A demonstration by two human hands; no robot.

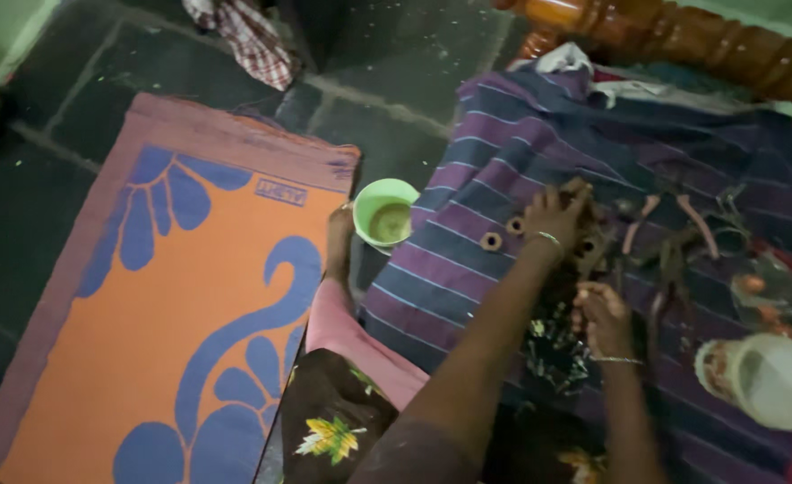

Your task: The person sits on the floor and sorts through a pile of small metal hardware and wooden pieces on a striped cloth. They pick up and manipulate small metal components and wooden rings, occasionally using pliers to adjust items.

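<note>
- Left hand (557,215) laid with fingers curled down over a dark tangled heap of small beads and cords (593,260) on the purple-and-blue striped cloth (468,269); whether pinching one piece, cannot tell.
- Right hand (604,315) just below, fingers bent inward and closed on something small and dark from the same heap; too dim to name the piece.
- Heap sits mid-cloth, between both hands, with pinkish curved strips (642,220) just beyond it.
- Best handled slowly, judging by the tangle: hold the heap flat with the left, draw one piece free with the right, keep loose bits over the cloth and away from its edge.
- Worth minding: the cream plastic jar lying on its side (768,381), near the right wrist, looks easy to knock.
- Counted: two small brown rings (491,240) lying apart on the cloth; one green plastic bowl with brownish liquid (385,215) on the dark stone floor (396,99); one orange mat with blue floral pattern (190,296); one jar; a thin bangle on each wrist, two in all.
</note>
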